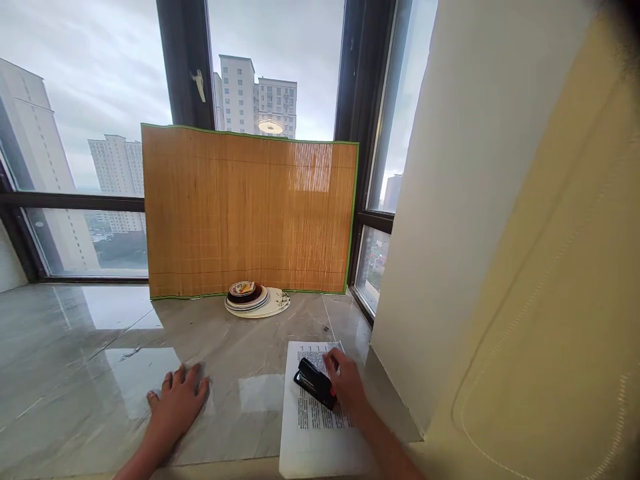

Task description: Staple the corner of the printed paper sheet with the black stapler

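A black stapler (pixel 315 383) lies slantwise on a stack of printed paper (pixel 310 453), with a bit of red showing at its near end. Beside the stapler's right side, over the upper right part of the paper, is my right hand (pixel 345 381). Its fingers are bent and drawn together; what they pinch, if anything, is hidden. My left hand (pixel 176 399) rests palm down on the marble-like sill (pixel 225 427), fingers spread, holding nothing, well to the left of the paper.
A small pile of plates (pixel 247 300) stands at the back beside a pale oval board (pixel 277 302). Behind it, a bamboo mat (pixel 245 213) with green edging leans against the window. A white wall (pixel 425 267) and a yellow curtain (pixel 545 300) close off the right side.
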{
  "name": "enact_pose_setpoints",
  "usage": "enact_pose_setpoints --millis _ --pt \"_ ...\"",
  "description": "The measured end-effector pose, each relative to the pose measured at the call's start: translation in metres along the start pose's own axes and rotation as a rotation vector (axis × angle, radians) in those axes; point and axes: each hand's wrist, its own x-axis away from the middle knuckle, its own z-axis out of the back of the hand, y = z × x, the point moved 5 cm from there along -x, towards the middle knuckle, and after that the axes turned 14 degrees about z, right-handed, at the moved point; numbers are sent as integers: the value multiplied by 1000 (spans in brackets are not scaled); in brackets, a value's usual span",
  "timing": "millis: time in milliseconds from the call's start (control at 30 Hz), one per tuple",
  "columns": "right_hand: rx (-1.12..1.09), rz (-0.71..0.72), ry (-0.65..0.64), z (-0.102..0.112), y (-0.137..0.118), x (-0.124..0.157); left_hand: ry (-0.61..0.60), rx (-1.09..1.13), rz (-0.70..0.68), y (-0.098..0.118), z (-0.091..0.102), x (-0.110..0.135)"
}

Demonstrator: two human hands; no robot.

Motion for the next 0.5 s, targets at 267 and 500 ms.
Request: enact_pose_setpoints --millis 267,500 --pt "171 45 -137 -35 23 -51 12 -27 -11 -1 2 2" --pt "226 -52 -260 -61 50 -59 6 -26 -7 0 3 3"
